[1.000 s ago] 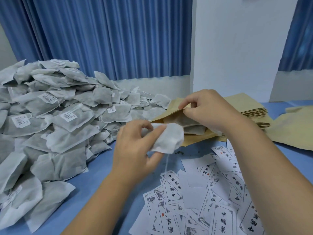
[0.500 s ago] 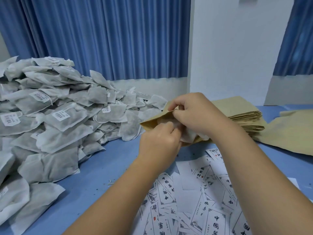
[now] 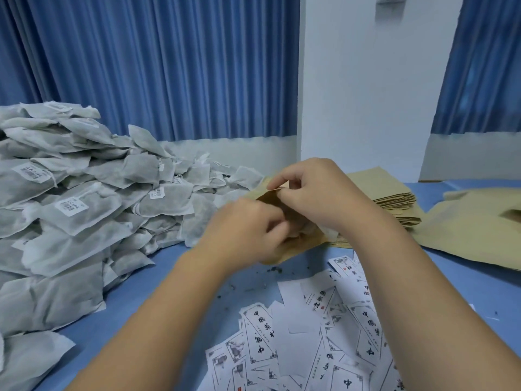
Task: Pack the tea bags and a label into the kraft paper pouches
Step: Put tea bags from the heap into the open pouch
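Blue curtains flank a white pillar behind the blue table.

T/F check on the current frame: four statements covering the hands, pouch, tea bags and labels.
1. The right hand pinches the top edge of a paper pouch. True.
2. The pile of tea bags lies to the right of both hands. False: it lies to their left.
3. The printed labels lie loose on the blue table, nearer the camera than the hands. True.
4. The left hand rests flat on the labels. False: it is up at the pouch's mouth, fingers curled.
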Motion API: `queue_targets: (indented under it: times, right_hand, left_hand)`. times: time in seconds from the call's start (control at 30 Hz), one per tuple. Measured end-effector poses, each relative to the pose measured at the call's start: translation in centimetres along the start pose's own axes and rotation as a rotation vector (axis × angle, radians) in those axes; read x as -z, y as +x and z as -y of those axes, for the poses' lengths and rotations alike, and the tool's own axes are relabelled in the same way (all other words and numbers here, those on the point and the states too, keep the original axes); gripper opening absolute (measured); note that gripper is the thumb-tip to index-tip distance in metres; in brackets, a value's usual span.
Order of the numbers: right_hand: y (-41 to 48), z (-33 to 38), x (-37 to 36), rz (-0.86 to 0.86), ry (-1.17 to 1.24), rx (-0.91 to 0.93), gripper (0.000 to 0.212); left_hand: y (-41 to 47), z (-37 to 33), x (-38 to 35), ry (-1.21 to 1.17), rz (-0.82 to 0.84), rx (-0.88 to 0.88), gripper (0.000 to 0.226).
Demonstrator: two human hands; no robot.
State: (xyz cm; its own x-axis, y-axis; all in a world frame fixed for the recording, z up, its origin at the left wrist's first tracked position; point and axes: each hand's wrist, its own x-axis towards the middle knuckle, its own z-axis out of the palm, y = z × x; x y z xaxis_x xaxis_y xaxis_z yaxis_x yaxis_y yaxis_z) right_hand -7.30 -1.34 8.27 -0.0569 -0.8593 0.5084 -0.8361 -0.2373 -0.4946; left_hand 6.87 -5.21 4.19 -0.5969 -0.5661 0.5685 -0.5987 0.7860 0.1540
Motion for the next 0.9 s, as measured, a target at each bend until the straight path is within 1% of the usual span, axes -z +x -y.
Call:
queue_targets:
  times: [0.07,0.1,0.13,0.17,0.23,0.27,0.3,0.37,0.4,0.43,0.5,0.6,0.67,0.7,0.73,0.8,0.83,0.87,0.9]
  right_hand:
    - [0.1,-0.2,0.3,-0.010,-0.007,-0.013,0.023]
    - [0.1,-0.3,0.4,-0.018,-0.021,-0.016,0.023]
    - [0.1,-0.5,0.6,-0.027,-0.031,-0.021,0.023]
    - [0.1,-0.5,0.7,-0.034,-0.034,-0.027,0.024]
    - [0.1,-0.6,1.1,-0.042,-0.038,-0.034,0.027]
    - [0.1,-0.6,1.3,-0.047,-0.046,-0.036,0.028]
    - [0.0,-0.5,1.5,-0.057,-0.059,-0.039,0.029]
    - [-0.1,-0.4,1.6,-0.084,-0.093,-0.052,0.028]
    - [-0.2,-0.3,1.6,-0.091,-0.116,-0.056,0.027]
    - [-0.3,0.0,1.7,-0.089,-0.141,-0.054,0.025]
    - [-0.5,0.9,1.7,-0.091,-0.214,-0.024,0.023]
    - [-2.0,3.0,1.5,-0.078,-0.290,0.079,0.018]
    - [-3.6,3.8,1.0,-0.011,-0.320,0.136,0.023]
    - [-4.3,4.1,1.1,0.040,-0.359,0.121,0.028]
    - [-4.3,4.5,1.3,0.112,-0.420,0.063,0.028]
    - [-3.8,5.6,2.0,0.396,-0.618,-0.139,0.015]
    - [-3.4,5.7,2.3,0.500,-0.673,-0.245,0.011]
    - [-3.3,5.6,2.7,0.563,-0.718,-0.305,0.006]
    - [-3.1,5.3,2.7,0.600,-0.749,-0.311,0.016]
  left_hand:
    - [0.3,0.7,1.6,-0.120,-0.210,0.052,0.038]
    - [0.5,1.2,2.3,-0.142,-0.283,0.052,0.036]
    - [0.8,1.8,2.9,-0.127,-0.288,0.067,0.033]
    - [1.0,2.5,3.3,-0.083,-0.222,0.108,0.038]
    - [1.0,4.0,2.9,0.039,0.009,0.230,0.060]
    - [0.9,4.5,2.4,0.040,0.093,0.270,0.064]
    - [0.7,4.7,1.8,-0.038,0.141,0.283,0.058]
    - [0.4,4.4,0.6,-0.410,0.156,0.281,0.032]
    - [0.3,4.1,0.1,-0.562,0.153,0.292,0.026]
    - [0.3,3.7,-0.2,-0.653,0.147,0.321,0.026]
    - [0.5,3.2,-0.5,-0.759,0.146,0.371,0.026]
    - [1.0,2.1,-0.6,-0.935,0.117,0.368,0.030]
    - [1.3,1.4,-0.8,-0.964,0.059,0.340,0.036]
    - [1.3,1.1,-1.0,-0.985,0.029,0.323,0.039]
    - [1.4,0.7,-1.0,-1.011,0.000,0.315,0.040]
    - [1.4,0.0,-1.3,-1.078,-0.050,0.326,0.040]
    - [1.4,-0.3,-1.4,-1.107,-0.069,0.333,0.039]
    - [1.3,-0.6,-1.5,-1.123,-0.079,0.329,0.038]
    - [1.3,-1.0,-1.5,-1.128,-0.078,0.318,0.037]
